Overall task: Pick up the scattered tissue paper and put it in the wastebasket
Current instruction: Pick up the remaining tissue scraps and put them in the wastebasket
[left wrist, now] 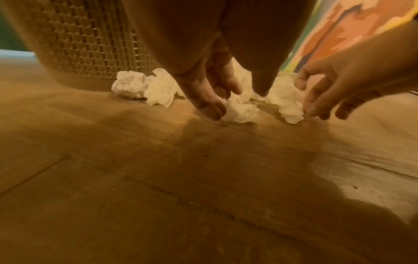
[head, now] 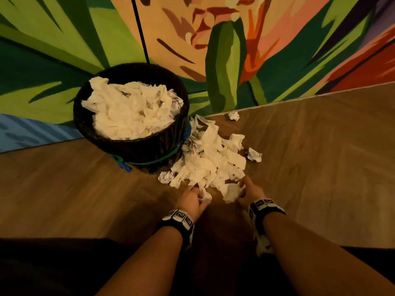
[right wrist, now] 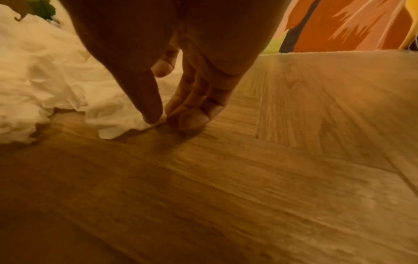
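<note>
A dark woven wastebasket (head: 136, 147) stands against the wall, heaped with white tissue. A pile of scattered tissue paper (head: 210, 162) lies on the wood floor at its right. My left hand (head: 199, 196) is at the pile's near edge, fingers curled round a small crumpled tissue (left wrist: 241, 111) that rests on the floor. My right hand (head: 242, 189) is just to the right. Its thumb and fingers (right wrist: 192, 114) pinch the corner of a flat tissue (right wrist: 108, 114) lying on the floor.
Loose wads lie apart from the pile: one by the wall (head: 234, 115), one at the right (head: 254, 154), one at the basket's foot (head: 166, 176). A painted mural wall (head: 224, 60) runs behind. Bare wood floor (head: 320, 157) stretches right and toward me.
</note>
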`<action>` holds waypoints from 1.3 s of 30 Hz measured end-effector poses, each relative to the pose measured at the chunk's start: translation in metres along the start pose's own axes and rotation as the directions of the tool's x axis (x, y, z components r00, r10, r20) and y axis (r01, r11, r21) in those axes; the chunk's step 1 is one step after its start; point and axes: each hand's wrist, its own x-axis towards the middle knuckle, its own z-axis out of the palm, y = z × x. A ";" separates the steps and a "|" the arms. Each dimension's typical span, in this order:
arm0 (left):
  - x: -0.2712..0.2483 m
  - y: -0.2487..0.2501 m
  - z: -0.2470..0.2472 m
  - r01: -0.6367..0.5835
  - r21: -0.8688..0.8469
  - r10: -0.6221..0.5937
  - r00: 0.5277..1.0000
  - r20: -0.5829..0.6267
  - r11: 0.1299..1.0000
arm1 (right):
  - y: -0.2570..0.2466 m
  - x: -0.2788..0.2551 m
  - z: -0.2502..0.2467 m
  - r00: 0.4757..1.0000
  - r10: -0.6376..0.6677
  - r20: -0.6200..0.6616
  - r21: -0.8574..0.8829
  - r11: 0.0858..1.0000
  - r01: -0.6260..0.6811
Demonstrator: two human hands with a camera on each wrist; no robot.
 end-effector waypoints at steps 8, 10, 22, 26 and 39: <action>-0.002 -0.007 -0.001 -0.015 0.230 -0.043 0.969 0.242 0.973 | -0.003 -0.008 0.004 0.988 -0.070 0.141 -0.280 0.954 0.108; -0.002 -0.008 -0.004 0.014 0.220 -0.058 0.979 0.195 0.975 | -0.003 -0.007 0.003 0.991 -0.019 0.135 -0.183 0.982 0.043; -0.017 -0.032 -0.014 0.182 -0.166 -0.211 0.962 -0.175 0.969 | -0.011 -0.014 -0.010 0.987 0.107 -0.120 0.310 0.949 -0.065; -0.017 -0.016 -0.014 0.131 -0.163 -0.135 0.991 -0.013 0.978 | -0.030 -0.019 0.001 0.980 -0.155 0.122 -0.055 0.985 0.162; 0.035 0.033 -0.043 -0.072 0.098 0.069 0.997 0.031 0.993 | -0.035 -0.008 0.001 0.969 -0.241 0.057 -0.289 0.925 0.247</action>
